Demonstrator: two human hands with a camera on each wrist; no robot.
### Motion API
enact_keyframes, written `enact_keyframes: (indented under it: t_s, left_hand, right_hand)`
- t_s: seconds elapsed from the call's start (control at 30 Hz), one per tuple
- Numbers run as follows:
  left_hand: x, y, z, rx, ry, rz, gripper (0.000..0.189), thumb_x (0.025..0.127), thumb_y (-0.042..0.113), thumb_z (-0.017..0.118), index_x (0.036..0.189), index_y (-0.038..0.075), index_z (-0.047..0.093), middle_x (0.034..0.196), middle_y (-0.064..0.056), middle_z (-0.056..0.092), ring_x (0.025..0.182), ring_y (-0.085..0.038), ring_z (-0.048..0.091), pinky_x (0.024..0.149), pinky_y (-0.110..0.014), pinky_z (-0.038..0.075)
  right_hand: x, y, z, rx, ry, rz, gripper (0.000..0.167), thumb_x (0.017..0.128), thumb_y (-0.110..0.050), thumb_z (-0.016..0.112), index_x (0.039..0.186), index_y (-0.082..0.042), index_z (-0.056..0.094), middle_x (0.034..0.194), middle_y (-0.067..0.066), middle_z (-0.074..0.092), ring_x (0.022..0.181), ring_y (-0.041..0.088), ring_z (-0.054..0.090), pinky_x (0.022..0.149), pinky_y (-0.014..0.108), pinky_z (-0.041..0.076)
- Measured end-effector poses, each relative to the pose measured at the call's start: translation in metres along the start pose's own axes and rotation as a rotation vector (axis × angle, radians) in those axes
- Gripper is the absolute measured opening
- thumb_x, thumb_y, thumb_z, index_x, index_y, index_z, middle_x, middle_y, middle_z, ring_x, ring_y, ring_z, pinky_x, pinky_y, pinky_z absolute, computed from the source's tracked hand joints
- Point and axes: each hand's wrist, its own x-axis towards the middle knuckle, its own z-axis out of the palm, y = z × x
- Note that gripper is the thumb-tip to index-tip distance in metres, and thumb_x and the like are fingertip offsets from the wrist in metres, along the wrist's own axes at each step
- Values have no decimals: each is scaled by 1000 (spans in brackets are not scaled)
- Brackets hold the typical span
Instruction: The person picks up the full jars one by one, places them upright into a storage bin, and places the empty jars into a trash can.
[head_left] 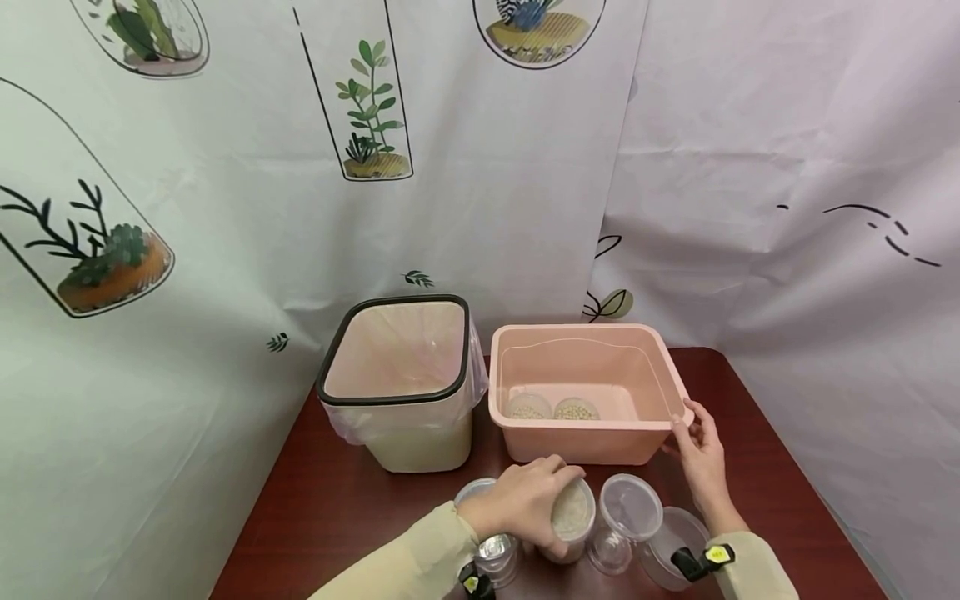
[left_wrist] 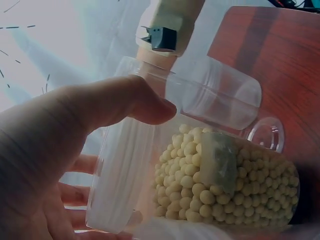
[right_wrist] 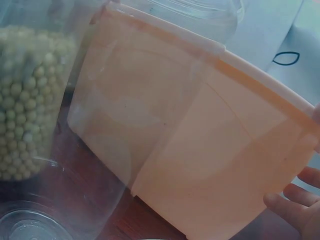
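My left hand [head_left: 525,504] grips a clear plastic jar [head_left: 573,512] near its lidded end, tilted in front of the pink basin. Pale round beans [left_wrist: 225,187] fill much of that jar, with a whitish patch [left_wrist: 218,161] at its side. At the basin's front right corner, my right hand [head_left: 702,458] holds the rim, thumb in front and fingers around the side. The pink plastic basin [head_left: 573,442] stands on the table. Inside it are two bean-filled jars, one [head_left: 529,407] at the left and the other [head_left: 576,410] beside it.
Clear, lidded containers stand along the front: one [head_left: 498,558] under my left forearm, one [head_left: 630,506] right of the gripped jar, another [head_left: 675,546] by my right wrist. A bagged bin [head_left: 420,442] stands left of the basin on the dark red table [head_left: 300,517]. Patterned cloth [head_left: 487,225] hangs behind.
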Motion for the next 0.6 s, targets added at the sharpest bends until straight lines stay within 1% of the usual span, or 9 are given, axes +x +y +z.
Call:
enact_keyframes:
  t_s: [0.2, 0.37, 0.53, 0.6]
  left_hand:
    - [-1, 1, -11, 9, 28, 4, 95, 47, 54, 81, 130, 23, 48, 103, 10, 50, 87, -3, 47, 55, -18, 39]
    - [-2, 1, -21, 12, 65, 3, 95, 48, 54, 81, 131, 21, 47, 107, 9, 50, 92, -5, 48, 58, -18, 41]
    - [-4, -1, -32, -18, 119, -8, 94, 48, 52, 81, 130, 22, 46, 111, 8, 50, 95, -6, 48, 60, -20, 43]
    - [-4, -1, -38, -45, 140, -15, 94, 49, 50, 82, 131, 22, 46, 112, 8, 50, 96, -6, 49, 61, -20, 44]
  right_hand:
    - [1, 1, -1, 5, 5, -3, 50, 89, -39, 60, 135, -37, 43, 108, 9, 47, 94, 17, 55, 59, 22, 52]
    - [2, 1, 0, -8, 5, 13, 50, 88, -40, 60, 135, -38, 42, 108, 8, 47, 93, 16, 56, 59, 22, 52]
    - [1, -2, 1, 7, 4, 15, 50, 89, -39, 61, 135, -37, 43, 108, 7, 48, 92, 15, 57, 58, 22, 52]
    - [0, -3, 0, 5, 6, 9, 49, 89, -38, 61, 135, -37, 43, 107, 8, 48, 92, 15, 57, 58, 22, 52]
